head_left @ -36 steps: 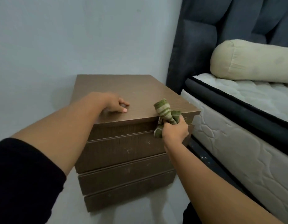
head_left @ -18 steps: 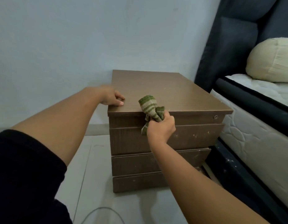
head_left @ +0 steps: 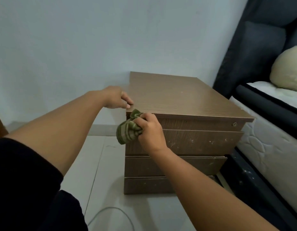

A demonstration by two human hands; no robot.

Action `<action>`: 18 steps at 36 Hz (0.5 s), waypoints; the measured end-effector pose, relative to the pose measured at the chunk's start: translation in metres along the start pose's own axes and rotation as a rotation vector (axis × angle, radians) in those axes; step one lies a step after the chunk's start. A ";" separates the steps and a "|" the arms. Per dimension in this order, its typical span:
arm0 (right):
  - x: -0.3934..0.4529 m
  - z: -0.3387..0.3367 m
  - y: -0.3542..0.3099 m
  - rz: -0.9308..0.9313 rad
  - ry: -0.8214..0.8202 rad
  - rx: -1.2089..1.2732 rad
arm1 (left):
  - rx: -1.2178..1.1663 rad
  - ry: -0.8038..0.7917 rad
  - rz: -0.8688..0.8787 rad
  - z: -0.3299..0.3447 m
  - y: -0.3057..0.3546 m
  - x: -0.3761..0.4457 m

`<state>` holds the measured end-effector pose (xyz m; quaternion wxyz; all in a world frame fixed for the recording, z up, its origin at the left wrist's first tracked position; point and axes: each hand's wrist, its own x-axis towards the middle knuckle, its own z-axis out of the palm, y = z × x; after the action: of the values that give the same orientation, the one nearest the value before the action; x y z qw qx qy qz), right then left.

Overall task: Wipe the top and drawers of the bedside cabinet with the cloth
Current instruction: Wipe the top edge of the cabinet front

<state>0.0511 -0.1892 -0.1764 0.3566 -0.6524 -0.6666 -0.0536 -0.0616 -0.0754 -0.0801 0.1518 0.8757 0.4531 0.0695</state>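
Note:
A brown wooden bedside cabinet with three drawer fronts stands against the pale wall. My right hand grips a bunched green striped cloth and holds it against the left end of the top drawer front, just under the cabinet's top edge. My left hand rests on the front left corner of the cabinet top, fingers curled over the edge. The lower drawer fronts show pale specks.
A bed with a white quilted mattress, a dark headboard and a cream bolster pillow stands close on the cabinet's right. A thin pale cable lies on the tiled floor in front.
My right hand has slid the cloth leftward along the top drawer front, from the right end to the left corner. My left hand has shifted to the front left corner.

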 end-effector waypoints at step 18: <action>0.006 0.002 -0.004 -0.091 -0.289 -0.488 | -0.555 -0.053 -0.225 0.087 -0.026 -0.034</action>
<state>0.0468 -0.1841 -0.1731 0.0874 -0.6892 -0.7065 -0.1348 -0.0785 -0.1068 -0.1707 0.4040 0.7464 0.5069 0.1504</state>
